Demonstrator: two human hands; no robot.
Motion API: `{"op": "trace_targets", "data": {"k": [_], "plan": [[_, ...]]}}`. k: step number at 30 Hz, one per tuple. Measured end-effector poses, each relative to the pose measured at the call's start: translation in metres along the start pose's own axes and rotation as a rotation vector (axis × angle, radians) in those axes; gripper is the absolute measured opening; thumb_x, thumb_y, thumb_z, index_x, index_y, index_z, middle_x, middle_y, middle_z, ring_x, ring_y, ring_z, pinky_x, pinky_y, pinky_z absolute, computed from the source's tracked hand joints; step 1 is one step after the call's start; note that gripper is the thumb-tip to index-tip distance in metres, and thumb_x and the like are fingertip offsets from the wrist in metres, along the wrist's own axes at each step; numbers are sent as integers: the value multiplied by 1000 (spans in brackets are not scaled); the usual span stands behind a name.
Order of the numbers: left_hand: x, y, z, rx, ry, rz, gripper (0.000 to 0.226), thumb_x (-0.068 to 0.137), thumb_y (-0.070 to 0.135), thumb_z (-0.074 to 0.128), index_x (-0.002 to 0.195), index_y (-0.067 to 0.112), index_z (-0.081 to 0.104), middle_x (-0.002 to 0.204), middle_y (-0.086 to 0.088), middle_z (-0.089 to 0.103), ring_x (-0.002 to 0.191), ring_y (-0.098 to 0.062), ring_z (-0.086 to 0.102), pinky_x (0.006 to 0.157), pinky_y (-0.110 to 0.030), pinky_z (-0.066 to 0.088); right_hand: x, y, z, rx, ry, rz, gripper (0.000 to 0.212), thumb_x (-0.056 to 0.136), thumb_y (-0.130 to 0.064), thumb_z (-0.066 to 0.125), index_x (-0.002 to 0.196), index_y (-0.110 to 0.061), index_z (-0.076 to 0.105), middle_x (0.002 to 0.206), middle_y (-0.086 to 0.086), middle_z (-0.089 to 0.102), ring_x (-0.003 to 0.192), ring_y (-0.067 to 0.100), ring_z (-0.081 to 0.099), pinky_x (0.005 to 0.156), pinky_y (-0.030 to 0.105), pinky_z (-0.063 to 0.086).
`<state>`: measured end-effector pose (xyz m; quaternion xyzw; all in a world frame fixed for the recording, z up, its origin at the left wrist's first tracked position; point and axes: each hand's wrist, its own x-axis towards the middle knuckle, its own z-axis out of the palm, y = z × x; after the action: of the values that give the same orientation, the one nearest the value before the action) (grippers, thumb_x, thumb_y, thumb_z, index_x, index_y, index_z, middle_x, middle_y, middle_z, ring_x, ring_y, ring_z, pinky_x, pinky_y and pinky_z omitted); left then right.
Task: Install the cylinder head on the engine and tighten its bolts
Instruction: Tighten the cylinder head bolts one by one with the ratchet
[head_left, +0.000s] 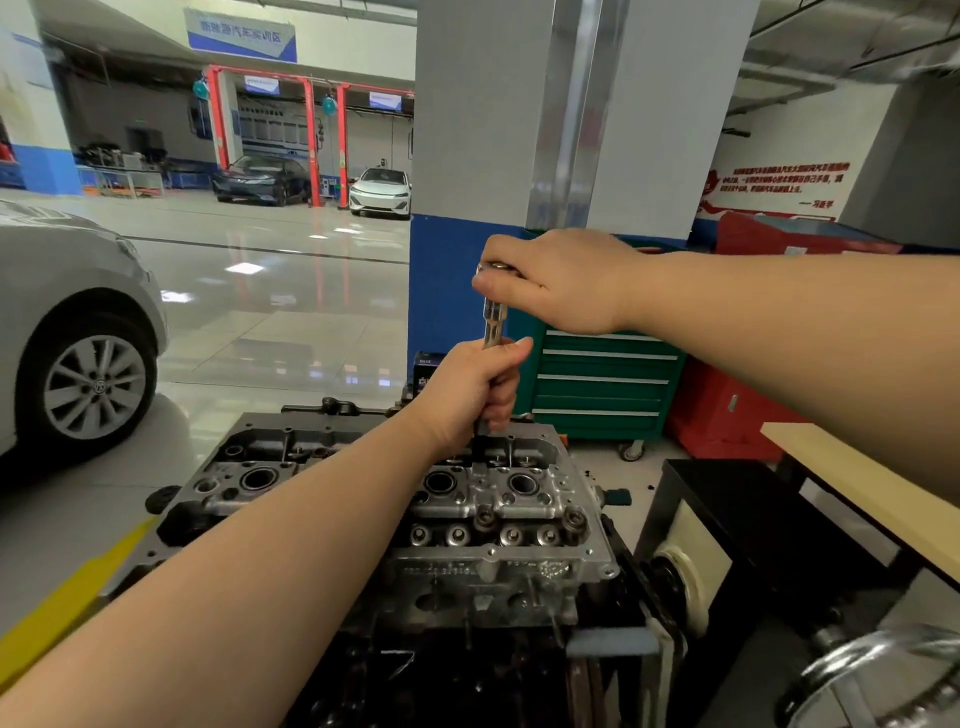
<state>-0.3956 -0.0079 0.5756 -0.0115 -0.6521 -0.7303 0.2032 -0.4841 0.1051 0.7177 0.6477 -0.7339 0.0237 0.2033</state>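
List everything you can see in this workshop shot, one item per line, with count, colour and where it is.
cylinder head: one, grey metal, on the engine, centre foreground
tool: one, metal, upright over the head's far side
drawer cabinet: one, green, behind the engine
cars: three; silver at left, dark and white far back
pillar: one, grey over blue, centre
table: one, pale top, right
left hand: grips the tool's lower shaft
right hand: holds the tool's top
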Motion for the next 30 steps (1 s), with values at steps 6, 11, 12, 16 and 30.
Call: {"op": "trace_targets", "data": {"k": [6, 11, 12, 16, 30], "plan": [[0, -10, 6, 79, 159, 97, 46, 91, 51, 69, 69, 22, 40, 53, -1, 37, 45, -19, 35, 45, -29, 37, -2, -15, 4, -240, 93, 64, 26, 108, -60, 25, 101, -37, 36, 76, -6, 47, 65, 17, 48, 51, 31, 31], [0, -13, 9, 114, 208, 74, 51, 89, 60, 67, 69, 23, 39, 52, 1, 38, 44, -18, 33, 44, -28, 33, 5, -23, 1, -400, -22, 139, 61, 92, -59, 1, 127, -36, 45, 85, 4, 51, 66, 22, 47, 50, 33, 29], [0, -13, 9, 109, 216, 68, 50, 90, 59, 67, 69, 24, 38, 52, 2, 37, 44, -17, 31, 45, -29, 30, 6, -23, 1, -390, -20, 151, 65, 91, -62, 1, 120, -33, 50, 86, 4, 53, 67, 22, 48, 50, 33, 30], [3, -14, 10, 93, 200, 48, 49, 94, 54, 67, 58, 30, 44, 53, 4, 34, 45, -15, 26, 45, -28, 24, 11, -12, -11, 124, -166, 285, 76, 97, -81, 21, 93, -23, 70, 81, 11, 65, 68, 28, 59, 60, 34, 41], [-3, -8, 10, 92, 205, 46, 53, 101, 43, 63, 53, 30, 45, 52, 5, 35, 43, -13, 27, 43, -25, 26, 22, 3, -21, 604, -251, 364, 67, 93, -81, 44, 95, -24, 78, 63, 5, 64, 49, 19, 48, 46, 26, 39]]}}
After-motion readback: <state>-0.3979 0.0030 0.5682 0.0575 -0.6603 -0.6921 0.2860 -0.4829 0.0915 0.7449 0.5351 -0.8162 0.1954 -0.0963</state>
